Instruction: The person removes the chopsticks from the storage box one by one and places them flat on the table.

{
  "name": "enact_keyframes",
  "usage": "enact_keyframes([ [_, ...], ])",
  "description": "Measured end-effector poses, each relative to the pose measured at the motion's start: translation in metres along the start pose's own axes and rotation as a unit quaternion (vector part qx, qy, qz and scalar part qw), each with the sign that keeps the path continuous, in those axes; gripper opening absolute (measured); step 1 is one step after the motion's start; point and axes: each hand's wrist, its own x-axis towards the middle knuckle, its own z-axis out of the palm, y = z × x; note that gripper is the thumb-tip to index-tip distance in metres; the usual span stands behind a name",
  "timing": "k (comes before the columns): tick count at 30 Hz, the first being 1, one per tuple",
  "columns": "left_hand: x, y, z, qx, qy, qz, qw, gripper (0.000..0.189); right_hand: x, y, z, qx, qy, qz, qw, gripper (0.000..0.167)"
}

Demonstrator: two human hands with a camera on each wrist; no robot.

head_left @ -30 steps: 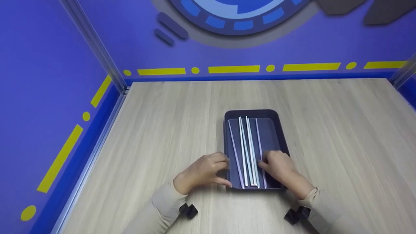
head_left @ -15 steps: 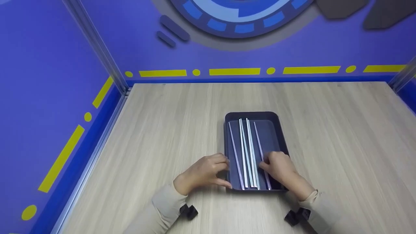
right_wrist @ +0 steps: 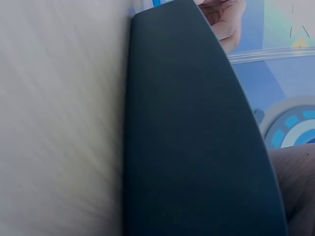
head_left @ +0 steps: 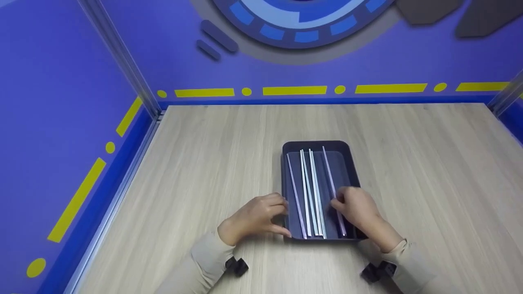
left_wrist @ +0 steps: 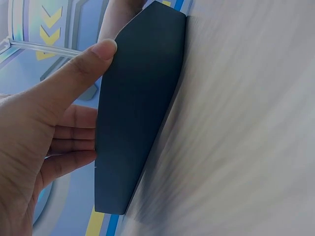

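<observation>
Arranging right purple stick in tray, I reckon: right hand pinches it, left hand holds tray's left edge; next calls for gentle release.

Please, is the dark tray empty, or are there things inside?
Not empty: in the head view, several thin sticks lie lengthwise inside the dark tray.

Counter lies open round the tray from 10 through 2 o'clock. The left hand bars the way at 8 o'clock, the right hand at 4. Chopsticks crowd the tray's middle; inside it, free room shows at 1 o'clock.
</observation>
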Motion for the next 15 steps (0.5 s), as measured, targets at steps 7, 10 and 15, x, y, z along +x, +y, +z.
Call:
enact_keyframes([
  [7, 0.001, 0.0, 0.001, 0.002, 0.013, 0.005, 0.9999, 0.048, -0.001, 0.003, -0.008, -0.011, 0.014, 0.004, 0.9998, 0.024],
  [10, 0.0, 0.0, 0.001, 0.004, 0.019, 0.009, 0.9998, 0.048, 0.0, 0.004, -0.01, -0.013, 0.02, 0.005, 0.9997, 0.025],
  [15, 0.0, 0.0, 0.002, 0.002, 0.023, 0.011, 0.9997, 0.049, 0.0, 0.008, -0.016, -0.01, 0.023, 0.007, 0.9997, 0.023],
])
